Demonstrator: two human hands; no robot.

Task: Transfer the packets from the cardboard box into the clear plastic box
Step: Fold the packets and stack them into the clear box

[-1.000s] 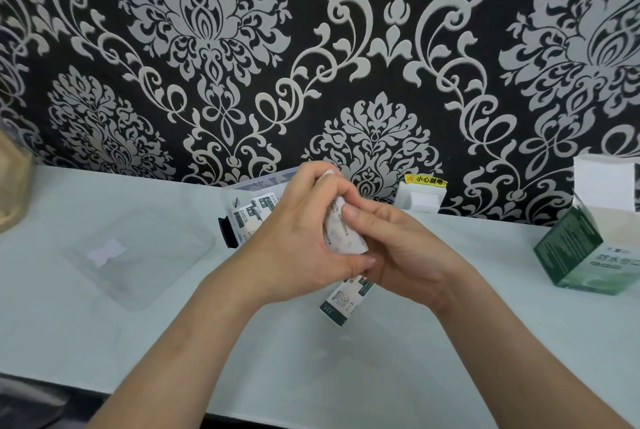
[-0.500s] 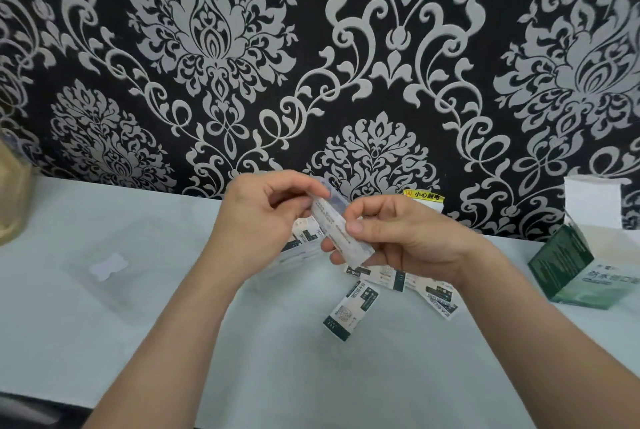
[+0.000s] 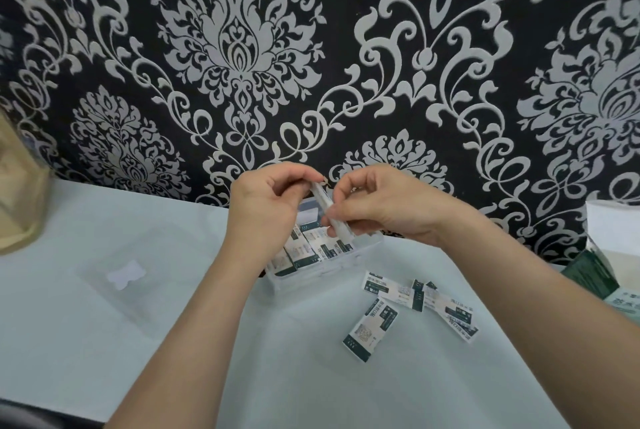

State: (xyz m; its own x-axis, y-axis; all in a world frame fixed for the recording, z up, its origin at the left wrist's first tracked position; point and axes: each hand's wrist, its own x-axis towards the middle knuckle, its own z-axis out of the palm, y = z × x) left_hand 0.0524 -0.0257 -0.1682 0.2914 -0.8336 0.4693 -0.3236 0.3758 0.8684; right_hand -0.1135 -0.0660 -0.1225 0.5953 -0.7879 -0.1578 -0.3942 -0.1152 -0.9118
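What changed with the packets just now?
The left hand and right hand carried their thin stack of white-and-green paper packets back, over the clear plastic box. More loose packets landed on the table beside the one already there. Both hands still pinch the stack; the clear lid and green cardboard box stayed put.

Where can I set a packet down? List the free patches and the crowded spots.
Free: the table between the forearms, in front of the clear plastic box; also in front of the lid at left. Crowded: loose packets right of the box; left hand and right hand pinching a packet above it.
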